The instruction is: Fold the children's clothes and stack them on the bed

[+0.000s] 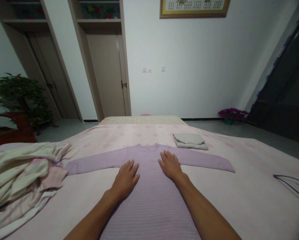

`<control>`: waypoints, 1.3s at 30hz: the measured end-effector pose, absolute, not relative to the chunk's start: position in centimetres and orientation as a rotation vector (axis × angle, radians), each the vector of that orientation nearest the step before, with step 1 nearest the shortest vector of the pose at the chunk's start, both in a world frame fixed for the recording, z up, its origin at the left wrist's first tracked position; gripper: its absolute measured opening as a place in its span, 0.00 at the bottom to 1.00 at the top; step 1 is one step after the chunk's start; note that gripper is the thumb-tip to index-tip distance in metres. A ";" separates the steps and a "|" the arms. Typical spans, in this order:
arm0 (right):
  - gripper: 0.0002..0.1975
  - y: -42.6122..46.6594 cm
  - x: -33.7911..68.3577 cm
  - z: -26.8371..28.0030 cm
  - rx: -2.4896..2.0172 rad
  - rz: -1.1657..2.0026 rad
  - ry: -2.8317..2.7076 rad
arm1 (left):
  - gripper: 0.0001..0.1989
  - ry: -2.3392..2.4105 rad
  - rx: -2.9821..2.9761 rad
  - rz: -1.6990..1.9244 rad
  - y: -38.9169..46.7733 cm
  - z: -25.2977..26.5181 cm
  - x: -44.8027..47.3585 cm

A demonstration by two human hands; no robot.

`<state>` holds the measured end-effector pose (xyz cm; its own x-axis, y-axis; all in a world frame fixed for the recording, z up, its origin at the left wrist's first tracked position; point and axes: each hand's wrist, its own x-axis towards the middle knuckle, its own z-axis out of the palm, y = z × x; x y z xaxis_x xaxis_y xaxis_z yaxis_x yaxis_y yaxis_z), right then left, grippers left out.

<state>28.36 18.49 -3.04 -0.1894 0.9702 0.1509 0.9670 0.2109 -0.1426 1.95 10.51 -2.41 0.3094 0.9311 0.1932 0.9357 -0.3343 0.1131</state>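
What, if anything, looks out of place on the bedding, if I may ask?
A thin black loop, cut off by the right picture edge, looks odd on the pink sheet among clothes; I cannot tell what it is. The crumpled heap of fabric at left contrasts with the flat lilac top.

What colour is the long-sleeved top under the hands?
The top is light purple with thin stripes, seen best in the head view.
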 end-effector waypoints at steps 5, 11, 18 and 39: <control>0.29 18.4 28.4 -3.0 -1.839 0.016 -2.279 | 0.27 -1.791 -2.519 -0.373 10.5 -2.7 1.8; 0.29 18.5 28.4 -3.2 -1.848 0.005 -2.273 | 0.27 -1.790 -2.525 -0.407 10.8 -3.3 1.6; 0.29 18.5 28.4 -3.2 -1.839 0.000 -2.280 | 0.27 -1.782 -2.528 -0.411 10.8 -3.2 1.7; 0.29 18.7 28.4 -3.5 -1.839 -0.003 -2.278 | 0.28 -2.099 -2.149 -0.157 11.1 -2.8 1.5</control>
<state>28.38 18.67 -3.49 -0.1974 0.9661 0.1664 0.9665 0.2202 -0.1320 1.54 11.12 -2.80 0.0250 0.9856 0.1671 0.9995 -0.0215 -0.0224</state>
